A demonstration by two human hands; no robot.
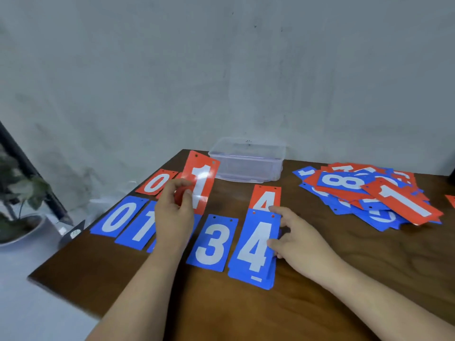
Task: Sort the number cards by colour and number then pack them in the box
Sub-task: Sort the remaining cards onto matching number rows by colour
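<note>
My left hand (176,212) pinches a red 1 card (202,180) and holds it raised above the table, just right of a red 0 card (157,182). In a front row lie a blue 0 card (119,216), a blue 1 card (142,227), a blue 3 card (213,242) and a small stack topped by a blue 4 card (254,247). My right hand (295,238) grips the right edge of that stack. A red 4 card (266,196) lies behind it. A mixed pile of red and blue cards (369,195) sits at the right. The clear plastic box (248,159) stands at the back.
The dark wooden table (344,267) ends at a grey wall behind the box. Its left edge runs diagonally past the blue 0 card. A potted plant (17,205) stands on the floor beyond that edge. Another blue card is mostly hidden under my left wrist.
</note>
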